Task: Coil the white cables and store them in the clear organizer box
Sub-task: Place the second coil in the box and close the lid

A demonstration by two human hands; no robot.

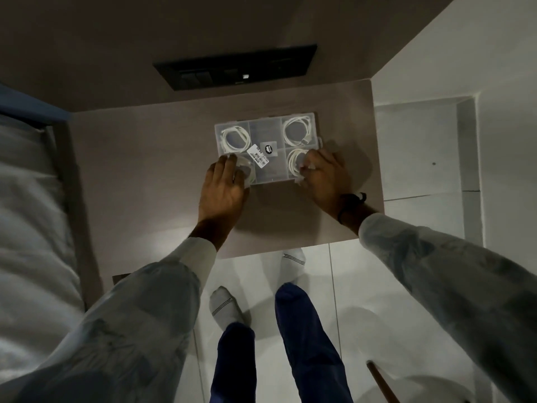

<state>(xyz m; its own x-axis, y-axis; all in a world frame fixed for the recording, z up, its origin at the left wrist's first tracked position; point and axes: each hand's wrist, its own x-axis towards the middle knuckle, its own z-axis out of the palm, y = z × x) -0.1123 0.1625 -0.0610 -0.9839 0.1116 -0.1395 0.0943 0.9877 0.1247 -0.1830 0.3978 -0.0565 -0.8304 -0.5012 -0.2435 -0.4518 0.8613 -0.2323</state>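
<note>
Both hands, left (225, 184) and right (325, 175), press flat and open on the near corners of the organizer box (267, 132). Between them its thin plastic lid looks light, flexible; the coiled cables (296, 129) lie inside.

Both hands, left hand (225, 184) and right hand (324, 175), press the clear organizer box (267, 149)

Four coiled white cables (236, 137) in one clear organizer box (267, 128), two hands (223, 191).

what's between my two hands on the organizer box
In the head view, between left hand and right hand: the box's empty middle compartments and white sticker.
</note>
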